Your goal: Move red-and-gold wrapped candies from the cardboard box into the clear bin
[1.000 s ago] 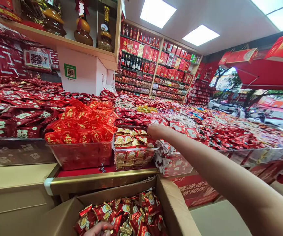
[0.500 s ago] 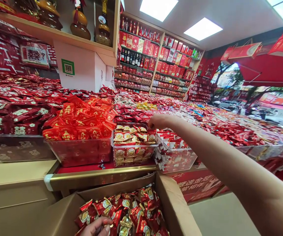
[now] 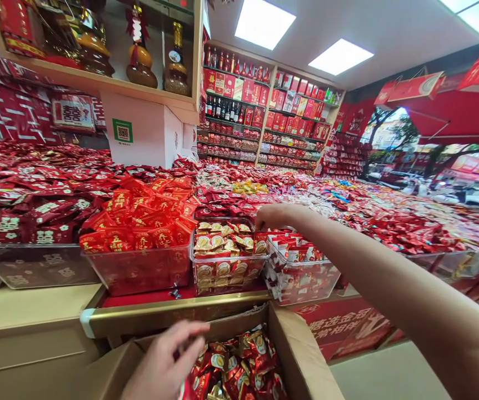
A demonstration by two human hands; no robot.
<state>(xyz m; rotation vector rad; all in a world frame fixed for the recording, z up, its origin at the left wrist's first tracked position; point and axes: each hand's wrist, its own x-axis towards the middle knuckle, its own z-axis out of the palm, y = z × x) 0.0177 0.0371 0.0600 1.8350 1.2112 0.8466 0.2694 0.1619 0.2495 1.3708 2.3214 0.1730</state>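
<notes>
My right hand (image 3: 273,216) reaches across to the right rear corner of a clear bin (image 3: 229,275) of gold-and-red wrapped candies (image 3: 218,243). Its fingers are bent down and closed on a red wrapped candy (image 3: 260,243) standing at the bin's right side; the fingertips are partly hidden. My left hand (image 3: 173,358) is above the left part of an open cardboard box (image 3: 300,347), fingers stretched forward and thumb apart. Red-and-gold wrapped candies (image 3: 239,364) lie loose inside that box. A bit of red and white wrapper shows under the left palm; whether it is touched I cannot tell.
A clear bin of red packets (image 3: 139,266) stands left of the candy bin, and one of white-and-red packets (image 3: 302,280) stands right. The counter's gold edge (image 3: 173,304) runs behind the box. A wooden shelf (image 3: 110,83) with bottles overhangs at upper left.
My left hand has risen from the candies in the box, more of it now showing. The right hand stays at the bin's corner. The view has tipped slightly upward.
</notes>
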